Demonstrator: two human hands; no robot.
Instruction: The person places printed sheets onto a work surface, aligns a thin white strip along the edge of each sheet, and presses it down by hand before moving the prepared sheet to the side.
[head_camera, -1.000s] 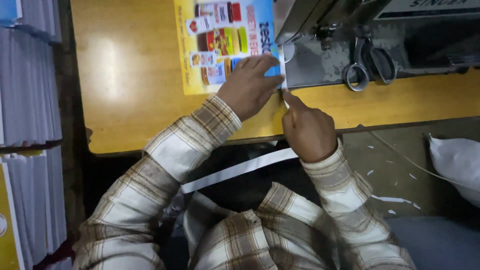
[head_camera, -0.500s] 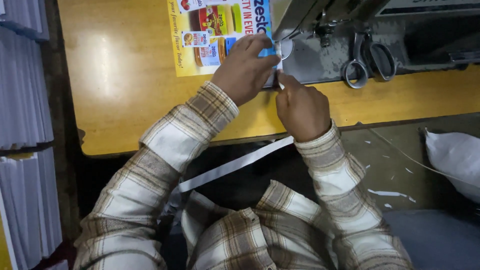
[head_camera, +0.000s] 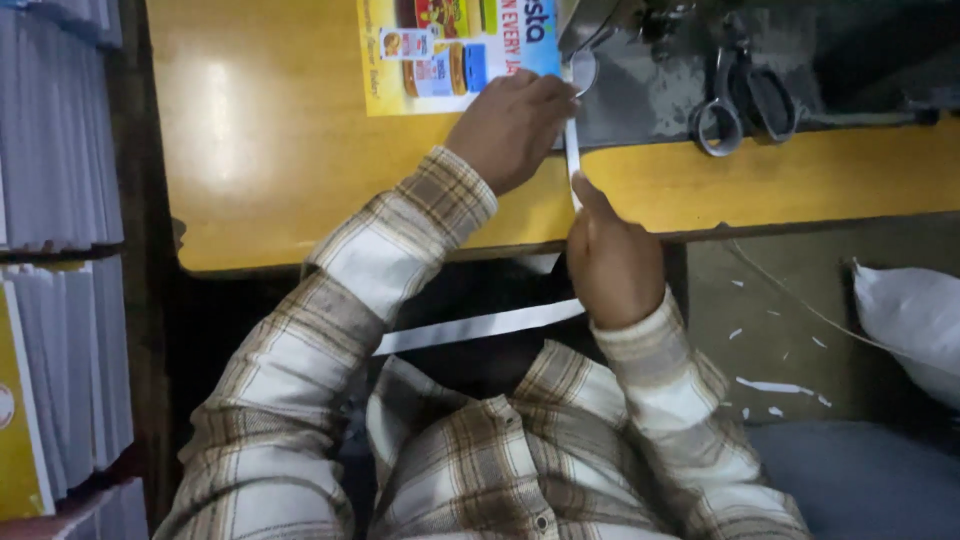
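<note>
A narrow white strip (head_camera: 572, 150) runs from the sewing machine base (head_camera: 640, 100) toward me, over the yellow table's (head_camera: 260, 150) front edge. My left hand (head_camera: 510, 125) presses on the corner of a printed yellow and blue sheet (head_camera: 450, 55) and pinches the strip's far end beside the machine. My right hand (head_camera: 610, 260) sits at the table edge, thumb and fingers closed on the strip lower down. More of the white strip (head_camera: 480, 327) trails across my lap below.
Scissors (head_camera: 745, 95) lie on the grey machine base to the right. Stacks of flat white sheets (head_camera: 60, 250) stand along the left. A white sack (head_camera: 910, 320) and paper scraps lie on the floor at right.
My right hand has slid back along the strip from beside the machine to the table edge. My left hand has stayed on the sheet's corner by the machine.
</note>
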